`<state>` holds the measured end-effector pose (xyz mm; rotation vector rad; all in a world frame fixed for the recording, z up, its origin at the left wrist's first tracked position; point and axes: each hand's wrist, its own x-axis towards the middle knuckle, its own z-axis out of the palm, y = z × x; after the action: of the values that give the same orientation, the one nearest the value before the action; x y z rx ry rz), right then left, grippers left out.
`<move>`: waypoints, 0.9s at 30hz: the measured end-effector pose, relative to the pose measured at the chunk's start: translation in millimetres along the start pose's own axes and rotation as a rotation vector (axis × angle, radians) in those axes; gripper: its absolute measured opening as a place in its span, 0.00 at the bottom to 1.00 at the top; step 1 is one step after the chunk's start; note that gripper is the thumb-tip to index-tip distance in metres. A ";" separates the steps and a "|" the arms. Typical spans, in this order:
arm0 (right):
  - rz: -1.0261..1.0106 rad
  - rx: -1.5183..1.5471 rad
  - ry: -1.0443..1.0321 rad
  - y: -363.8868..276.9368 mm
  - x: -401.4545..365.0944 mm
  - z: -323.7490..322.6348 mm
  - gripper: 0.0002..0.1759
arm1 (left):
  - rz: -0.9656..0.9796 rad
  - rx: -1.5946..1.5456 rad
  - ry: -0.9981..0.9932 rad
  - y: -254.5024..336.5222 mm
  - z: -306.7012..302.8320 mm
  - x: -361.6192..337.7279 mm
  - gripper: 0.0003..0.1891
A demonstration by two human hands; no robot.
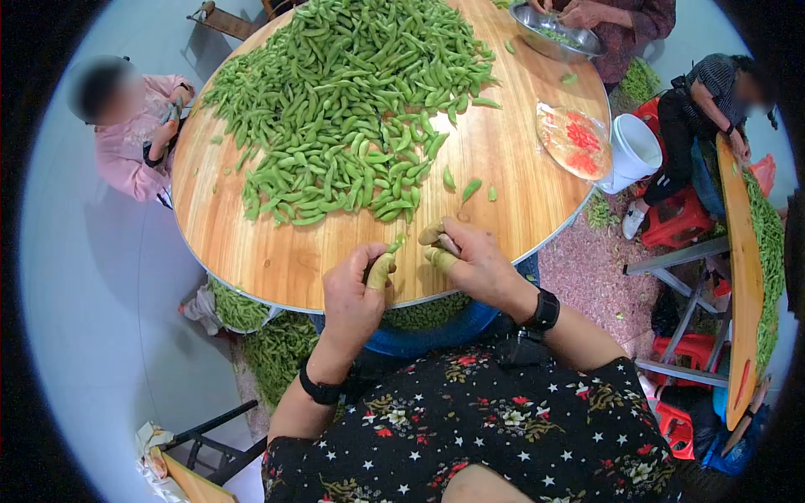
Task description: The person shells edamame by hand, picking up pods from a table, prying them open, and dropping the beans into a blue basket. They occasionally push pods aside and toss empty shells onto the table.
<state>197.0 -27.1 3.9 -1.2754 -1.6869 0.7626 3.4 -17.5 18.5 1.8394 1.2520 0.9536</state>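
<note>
My left hand (352, 289) pinches a green soybean pod (396, 243) between thumb and fingers, its tip pointing up and to the right. Close beside it, just over the table's near edge, my right hand (480, 261) is curled shut, with yellow-green coverings on the thumb and fingertip. I cannot tell what the right fingers grip. A big heap of soybean pods (335, 109) covers much of the round wooden table (503, 168) beyond my hands. A few loose pods (471, 189) lie right of the heap. Below the table edge, a blue basin (453, 334) sits in front of my lap.
A clear bag with red print (579, 144) lies at the table's right rim, beside a white bucket (633, 147). Another person's hands (583, 12) are over a metal bowl (553, 38). People sit at left and right. More pods (281, 356) lie on the floor.
</note>
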 end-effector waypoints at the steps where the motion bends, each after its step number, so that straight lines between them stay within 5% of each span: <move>1: 0.053 0.048 -0.013 -0.7 -0.2 -2.3 0.06 | 0.050 0.027 0.010 -3.6 0.0 -0.9 0.07; 3: 0.108 0.097 -0.031 -3.2 -2.8 -10.1 0.07 | 0.096 0.054 0.022 -8.1 -0.6 -2.6 0.06; 8: 0.251 0.278 -0.457 -18.3 -10.9 -22.8 0.08 | 0.090 -0.005 -0.015 0.9 -3.4 -4.7 0.05; 12: 0.557 0.570 -0.292 -25.8 -5.5 -10.6 0.11 | 0.189 0.054 -0.101 3.3 1.3 -7.1 0.04; 18: 0.657 1.061 -0.325 -23.0 -9.1 2.5 0.07 | 0.444 0.245 -0.083 7.0 -7.3 -5.8 0.06; 21: 0.655 1.154 -0.374 -20.7 -12.9 0.7 0.07 | 0.577 0.383 -0.188 15.2 -13.3 -8.2 0.13; 27: 0.749 1.140 -0.421 -20.9 -7.6 -2.1 0.07 | 0.728 0.488 -0.318 21.5 -22.4 1.2 0.11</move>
<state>190.6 -40.5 20.7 -0.8626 -0.6694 2.1467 -6.6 -19.2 47.9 2.8042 0.6398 0.6841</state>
